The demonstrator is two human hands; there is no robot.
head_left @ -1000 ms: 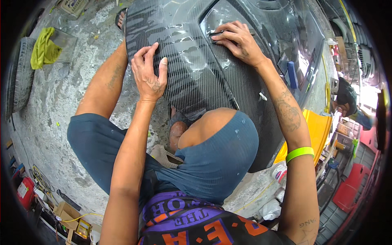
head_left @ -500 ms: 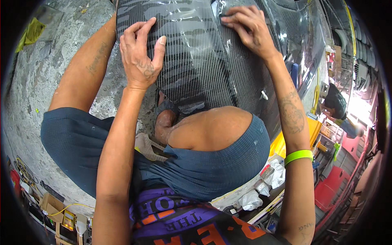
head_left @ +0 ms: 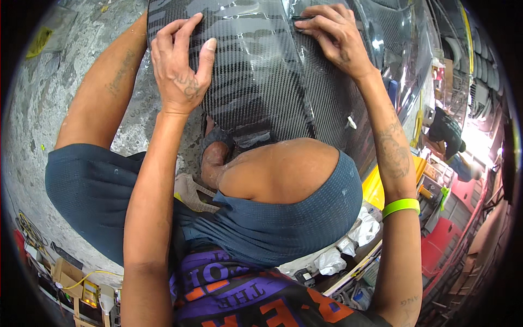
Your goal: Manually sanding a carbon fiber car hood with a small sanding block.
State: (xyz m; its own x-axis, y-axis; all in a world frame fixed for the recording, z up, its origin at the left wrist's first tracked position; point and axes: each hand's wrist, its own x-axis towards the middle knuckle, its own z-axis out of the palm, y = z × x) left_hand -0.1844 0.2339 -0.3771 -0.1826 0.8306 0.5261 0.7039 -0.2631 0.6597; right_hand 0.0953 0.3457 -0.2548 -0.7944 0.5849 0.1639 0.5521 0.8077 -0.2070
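A glossy black carbon-fibre panel point(head_left: 239, 71) with a woven pattern and wet-looking streaks lies in front of me, reaching past the top edge. On its left edge rests my left hand point(head_left: 180, 71), fingers spread and thumb apart, holding nothing. My right hand point(head_left: 340, 41) is bent over the raised crease on the panel's right part. Its fingers pinch a small dark piece of what looks like sandpaper point(head_left: 299, 23) against the surface; most of it is hidden under the fingertips. A small white bit point(head_left: 351, 122) sits on the panel below my right hand.
My bent knee point(head_left: 283, 169) is close against the panel's near end. More shiny dark parts point(head_left: 403, 49) stand at the right. A yellow object point(head_left: 375, 191), plastic-wrapped items point(head_left: 329, 261) and red panels point(head_left: 441, 245) lie beyond my right arm. Another person point(head_left: 447, 133) bends at far right.
The view has shifted slightly, so the panel and my left hand appear a little further left. My right hand stays at the crease, its fingers slightly lower relative to the panel.
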